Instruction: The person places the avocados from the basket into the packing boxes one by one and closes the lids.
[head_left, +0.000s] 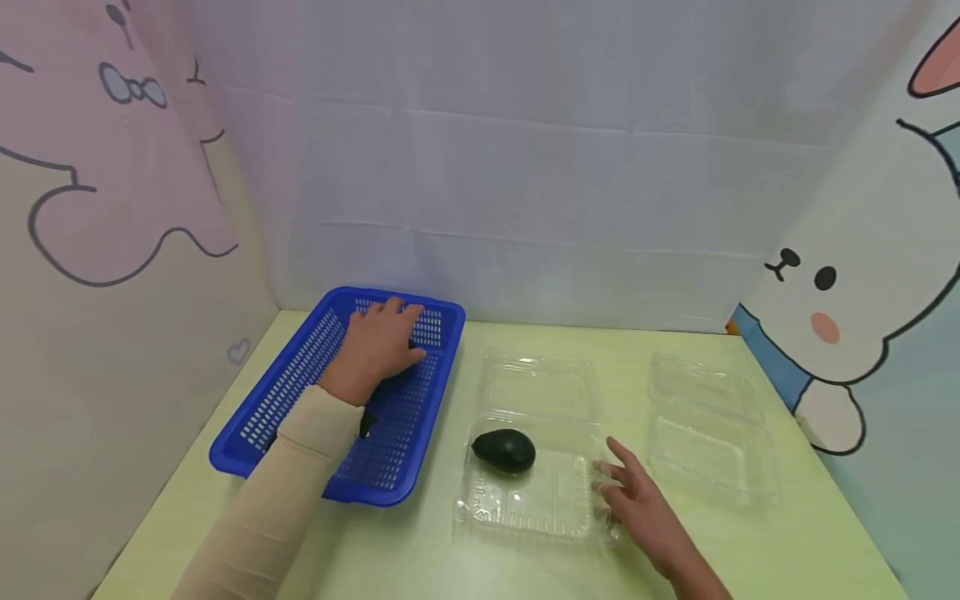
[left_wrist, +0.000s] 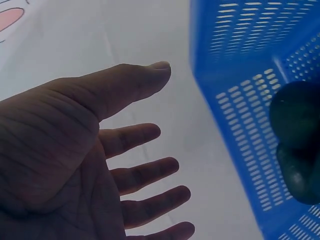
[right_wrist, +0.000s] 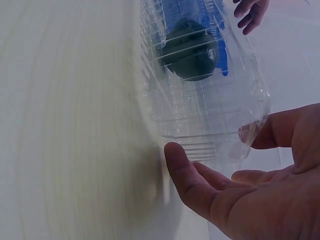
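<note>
Holding left hand [head_left: 380, 346] spread and empty over the blue basket [head_left: 367, 485] of dark green fruits [left_wrist: 295, 112] at left, and right hand [head_left: 641, 507] with loosely extended fingers at the right edge of a clear container [head_left: 555, 492]. Can see one pear-shaped fruit [head_left: 504, 451] in that container's near half, with a second container [head_left: 712, 442] farther right on the pale table [head_left: 420, 554].

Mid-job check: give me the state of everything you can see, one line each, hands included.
Blue basket: upright, part-filled.
Fruits in the basket: at least two, dark; the arm hides some of the inside.
Middle clear container: lid folded back, open.
Dark fruit: lying on its side in that container.
Right clear container: open.
Left hand: over the basket, fingers spread.
Right hand: at the middle container's right edge.
</note>
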